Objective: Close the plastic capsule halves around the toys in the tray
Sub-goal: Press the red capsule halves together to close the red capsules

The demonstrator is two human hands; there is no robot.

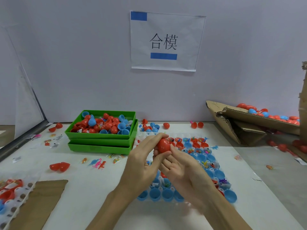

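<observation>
- The left hand (146,161) and the right hand (184,171) meet above the capsule tray (214,173), and both curl round one red capsule (163,145).
- The left grip wraps the capsule from its left, fingertips over the top and thumb across the lower front; the right grip cups it from below and the right, thumb pressed against its side.
- The capsule looks closed, though the fingers hide its seam.
- Under and just right of the grips, the tray on the white tabletop (93,188) holds rows of open blue and red capsule halves, several with small toys inside.
- Up and left of the grips stand stacked green bins (101,143), the top one heaped with red and blue halves.
- Well left of the grips lies an open red capsule (59,166), with loose toy dinosaurs (98,163) between it and the hands.
- Far right, a torn cardboard box (240,123) carries more capsules.
</observation>
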